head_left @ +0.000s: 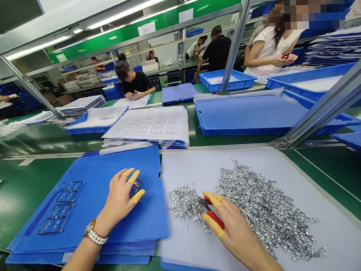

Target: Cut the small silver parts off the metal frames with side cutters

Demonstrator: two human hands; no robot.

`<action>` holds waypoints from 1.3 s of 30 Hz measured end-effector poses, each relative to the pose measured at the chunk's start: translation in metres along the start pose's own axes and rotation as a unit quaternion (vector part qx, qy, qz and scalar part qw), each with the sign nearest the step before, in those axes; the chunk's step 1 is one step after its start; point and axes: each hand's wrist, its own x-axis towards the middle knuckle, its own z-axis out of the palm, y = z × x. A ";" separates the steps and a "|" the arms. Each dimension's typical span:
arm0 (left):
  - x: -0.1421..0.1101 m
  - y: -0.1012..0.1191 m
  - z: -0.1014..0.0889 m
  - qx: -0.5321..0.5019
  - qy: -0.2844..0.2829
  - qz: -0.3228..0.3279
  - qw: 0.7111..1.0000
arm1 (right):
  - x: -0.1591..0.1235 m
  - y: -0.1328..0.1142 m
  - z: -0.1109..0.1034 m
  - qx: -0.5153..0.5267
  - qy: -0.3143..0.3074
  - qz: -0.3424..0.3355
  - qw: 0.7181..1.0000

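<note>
My left hand (120, 195), with yellow finger cots on its fingertips, is over the blue plastic sheet (97, 217). Its fingers are spread around a small dark wire frame (136, 186), partly hidden behind them; whether they touch it I cannot tell. Two more wire frames (55, 219) (71, 191) lie end to end at the sheet's left. In my right hand (235, 224), also in yellow cots, are red-handled pliers (215, 219). Their dark jaws point into the smaller pile of tiny shiny metal pieces (184, 202). A larger pile of such pieces (260, 204) spreads to the right.
Both piles lie on a whitish sheet (196, 245) on the green bench (326, 174). Behind are a stack of printed sheets (150, 124), blue trays (242, 129) and a slanted metal post (324, 102). Co-workers (134, 83) sit across the bench.
</note>
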 end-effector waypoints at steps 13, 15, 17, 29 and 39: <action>0.064 0.082 0.079 -0.364 -0.082 0.016 0.928 | 0.000 0.002 0.003 0.016 0.043 0.023 0.999; 0.063 0.079 0.076 -0.366 -0.080 0.006 0.927 | -0.001 0.005 0.003 0.022 0.046 0.031 0.998; 0.063 0.078 0.071 -0.369 -0.077 -0.008 0.926 | -0.001 0.007 0.004 0.030 0.050 0.033 0.998; 0.072 0.087 0.071 -0.461 -0.036 -0.114 0.880 | -0.007 0.028 0.020 0.048 0.084 0.013 0.995; 0.070 0.080 0.077 -0.420 -0.069 -0.080 0.902 | -0.010 0.023 0.009 0.051 0.079 0.004 0.996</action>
